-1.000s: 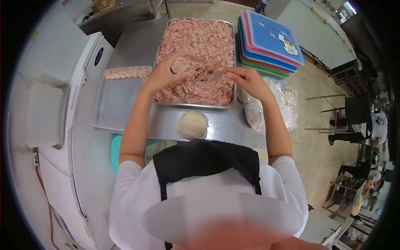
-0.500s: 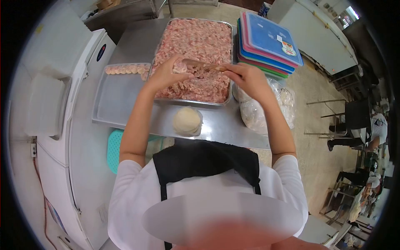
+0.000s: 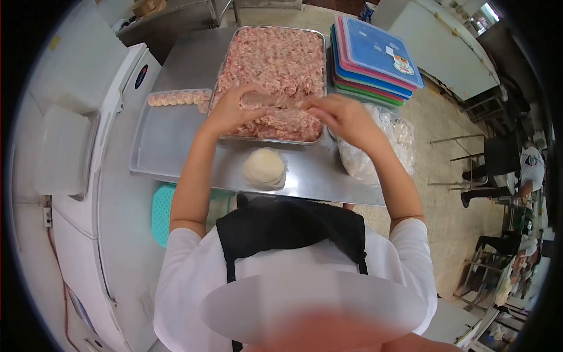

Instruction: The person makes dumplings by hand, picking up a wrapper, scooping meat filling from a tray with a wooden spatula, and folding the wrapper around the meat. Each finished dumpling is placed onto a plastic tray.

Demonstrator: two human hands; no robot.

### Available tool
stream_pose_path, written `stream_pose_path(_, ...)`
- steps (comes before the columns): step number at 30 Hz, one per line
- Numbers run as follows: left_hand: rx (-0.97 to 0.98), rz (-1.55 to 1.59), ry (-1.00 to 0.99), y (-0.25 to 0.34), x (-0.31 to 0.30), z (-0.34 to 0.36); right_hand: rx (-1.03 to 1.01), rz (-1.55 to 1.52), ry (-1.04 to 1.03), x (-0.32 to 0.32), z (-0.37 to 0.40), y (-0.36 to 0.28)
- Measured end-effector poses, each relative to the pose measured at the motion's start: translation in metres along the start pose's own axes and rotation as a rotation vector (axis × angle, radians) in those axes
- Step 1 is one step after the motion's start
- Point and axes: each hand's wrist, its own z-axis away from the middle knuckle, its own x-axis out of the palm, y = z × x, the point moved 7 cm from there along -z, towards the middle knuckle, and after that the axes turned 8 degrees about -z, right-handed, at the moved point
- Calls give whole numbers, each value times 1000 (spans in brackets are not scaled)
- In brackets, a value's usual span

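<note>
A large metal tray of pink ground meat lies in front of me. Over its near half, my left hand is cupped with the thumb apart from the fingers; what lies in its palm is blurred. My right hand grips a narrow flat spatula, whose blade points toward my left hand, just above the meat. Nearer to me, a stack of round pale dough wrappers rests on the steel table. Left of the meat, a shallow tray holds a row of dumplings along its far edge.
Stacked coloured plastic lids stand at the right back, with a clear plastic bag in front of them. A white freezer stands on the left, beside a turquoise stool. Other people are far off at right.
The spatula and my right hand have dropped slightly toward the meat. The meat that showed in my left palm is now blurred. The near meat surface looks smoother.
</note>
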Motion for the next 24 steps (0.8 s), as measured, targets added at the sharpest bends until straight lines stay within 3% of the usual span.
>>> stream_pose_path(3,-5,-5,-112,-5,-3,-1,-26,-35,-3,20,-2,12)
stream_pose_path(6,-68,27,-21,-68,-1,2,30,56,-13,2,-14,-9)
stream_pose_path(9,11,23,-93,-48,-22,4,-2,57,14,33,-19,-31)
stream_pose_path(12,-44,-3,-150,-66,-26,12,22,-14,-48,56,-29,-18)
stream_pose_path(15,-7,3,-127,-101,-48,30,205,-167,-74,59,-30,-18)
stream_pose_path(18,-307,266,-60,-188,-73,52,294,-265,2,68,-22,-5)
stream_pose_path(21,-416,36,114,-317,-113,82,385,-375,83,78,-11,8)
stream_pose_path(22,-447,-107,183,-341,-129,92,447,-398,94,80,-7,9)
stream_pose_path(24,-500,-306,129,-345,-156,90,565,-444,107,85,-2,10)
